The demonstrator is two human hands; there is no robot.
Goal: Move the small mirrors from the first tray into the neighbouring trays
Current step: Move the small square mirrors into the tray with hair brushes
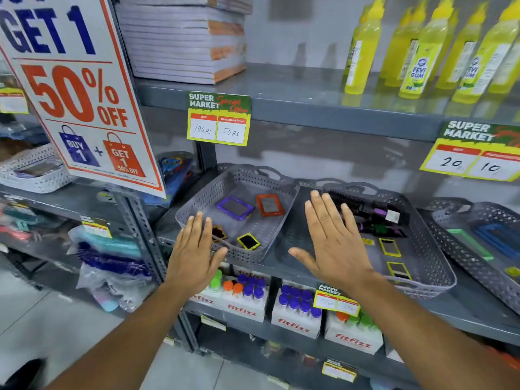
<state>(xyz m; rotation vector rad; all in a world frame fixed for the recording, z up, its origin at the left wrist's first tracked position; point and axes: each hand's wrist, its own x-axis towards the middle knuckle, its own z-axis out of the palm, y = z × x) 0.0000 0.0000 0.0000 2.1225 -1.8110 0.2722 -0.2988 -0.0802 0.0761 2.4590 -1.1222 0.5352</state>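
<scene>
A grey perforated first tray (197, 204) sits at the left of the shelf. It holds a purple-framed mirror (235, 208), an orange-framed mirror (270, 204), a small yellow-framed mirror (248, 241) and a small dark one (219, 233) partly behind my fingers. The middle tray (433, 266) holds yellow-framed mirrors (390, 247) and dark combs. A third tray (461, 249) at the right holds green and blue frames. My left hand (194, 254) hovers flat over the first tray's front corner, holding nothing. My right hand (334, 243) spreads flat between the first and middle trays, also holding nothing.
A large "50% OFF" sign (81, 102) hangs at the left. Price tags (219, 119) hang from the upper shelf, which carries notebooks (183, 38) and yellow gum bottles (422, 52). Below stand boxes of capped tubes (295, 311).
</scene>
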